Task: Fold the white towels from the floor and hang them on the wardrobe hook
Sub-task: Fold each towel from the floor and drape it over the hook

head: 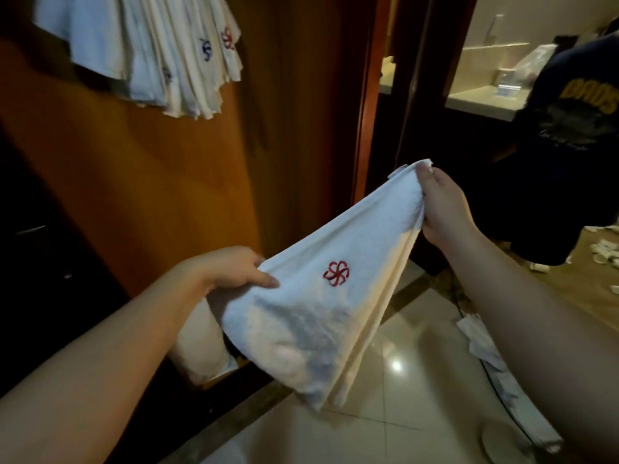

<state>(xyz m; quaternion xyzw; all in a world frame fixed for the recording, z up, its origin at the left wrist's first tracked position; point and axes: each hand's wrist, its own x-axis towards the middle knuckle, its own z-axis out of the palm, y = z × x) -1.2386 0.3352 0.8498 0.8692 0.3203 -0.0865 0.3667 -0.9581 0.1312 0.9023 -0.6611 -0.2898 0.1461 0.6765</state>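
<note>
1. Two hands share one white towel [321,316], and from my remote seat I see it stretched in the air between them, folded into layers, with a red flower emblem [336,273] on its upper face.
2. The left hand [231,267] grips the towel's lower left corner, thumb laid along the top and fingers curled beneath the cloth.
3. The right hand [442,204] pinches the upper right corner, held higher than the left, so the cloth sags to a point over the glossy tiled floor [395,396].
4. Crumpled white cloth [495,366] lies on the floor near its right edge, under the right forearm.
5. Behind the towel stands the wooden wardrobe [160,182].
6. At the wardrobe's upper left hangs a bunch of folded white towels [147,48] with red and blue emblems; I cannot see the hook.
7. Farthest right, a person in a dark shirt [566,135] stands by a pale counter [482,102].
</note>
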